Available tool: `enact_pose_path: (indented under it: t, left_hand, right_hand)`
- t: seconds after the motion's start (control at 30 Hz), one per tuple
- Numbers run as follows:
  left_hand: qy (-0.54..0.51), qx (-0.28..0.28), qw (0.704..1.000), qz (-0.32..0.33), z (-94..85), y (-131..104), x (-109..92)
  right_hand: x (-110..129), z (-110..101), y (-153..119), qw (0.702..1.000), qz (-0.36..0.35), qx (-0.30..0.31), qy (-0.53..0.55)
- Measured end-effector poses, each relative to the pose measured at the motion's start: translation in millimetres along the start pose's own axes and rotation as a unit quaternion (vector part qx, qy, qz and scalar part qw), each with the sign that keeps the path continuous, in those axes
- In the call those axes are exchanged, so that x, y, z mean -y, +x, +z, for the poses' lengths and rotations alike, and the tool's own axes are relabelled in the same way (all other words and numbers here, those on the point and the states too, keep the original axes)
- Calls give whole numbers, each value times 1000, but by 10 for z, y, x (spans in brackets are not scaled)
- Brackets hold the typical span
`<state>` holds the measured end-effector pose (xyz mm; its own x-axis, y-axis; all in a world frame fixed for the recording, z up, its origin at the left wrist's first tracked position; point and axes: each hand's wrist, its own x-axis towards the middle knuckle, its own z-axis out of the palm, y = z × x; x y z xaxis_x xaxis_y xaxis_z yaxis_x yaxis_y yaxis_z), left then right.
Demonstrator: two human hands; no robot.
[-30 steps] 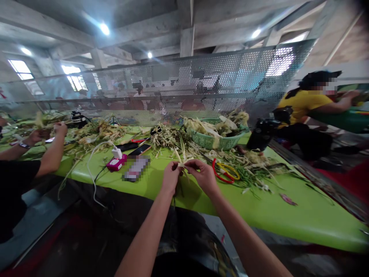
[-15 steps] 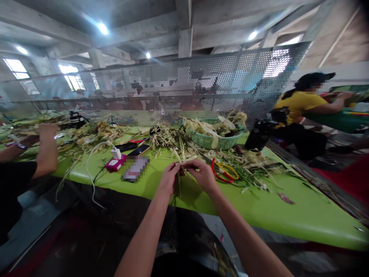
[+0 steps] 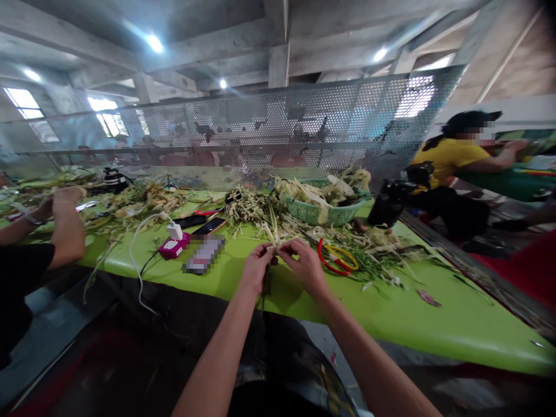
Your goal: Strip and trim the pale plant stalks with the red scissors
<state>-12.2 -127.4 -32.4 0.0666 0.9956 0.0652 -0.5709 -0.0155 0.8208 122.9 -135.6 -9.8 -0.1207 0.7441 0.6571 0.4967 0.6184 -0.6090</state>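
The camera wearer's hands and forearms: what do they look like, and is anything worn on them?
The left hand and right hand are ungloved; both forearms are bare and tapering, without visible sleeves, watch or bracelet. Whether rings are worn is unclear.

The fingers [image 3: 259,251] hide part of the pale strips [image 3: 270,234]

Lamps [image 3: 154,43] glow beneath a grey beamed ceiling [image 3: 217,29], above windows [image 3: 22,99], a perforated partition [image 3: 278,127] and a green table [image 3: 403,324].

The table [image 3: 382,330] looks smooth and glossy; far, a perforated metal screen [image 3: 269,130]; right, a plastic basket [image 3: 310,215], glossy scissors handles [image 3: 320,253]; near, papery strips [image 3: 271,235].
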Motion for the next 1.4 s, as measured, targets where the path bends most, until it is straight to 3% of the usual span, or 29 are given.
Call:
enact_pose_path:
  t: [0.13,0.27,0.47,0.6,0.7,0.8,0.97,1.07,1.23,1.4]
  left_hand:
    - [25,25,999,-15,7,-25,-15]
    - [52,39,998,-7,17,-47,-27]
    - [37,-11,999,-14,11,-38,-20]
    - [9,-54,998,-17,5,-19,-17]
    - [13,-56,998,-20,17,-17,-32]
    - [32,-52,998,-3,27,-16,-34]
    - [128,-22,991,32,19,5,28]
    - [186,6,981,54,15,2,58]
    - [222,70,968,95,56,-73,-2]
    - [245,88,961,88,98,-142,-69]
  right_hand:
    - [-71,31,-17,996,82,-23,20]
    - [-89,47,-30,993,105,-28,52]
    - [-22,68,-14,988,92,-34,120]
    - [-47,46,-10,974,147,-2,174]
    - [-85,36,-5,968,171,-8,185]
    - [-72,41,-7,971,153,-15,186]
    - [18,34,-22,996,23,-40,70]
    - [32,17,-8,999,-4,-40,28]
    - [-11,0,30,996,41,-69,44]
    - [-68,6,30,972,142,-38,184]
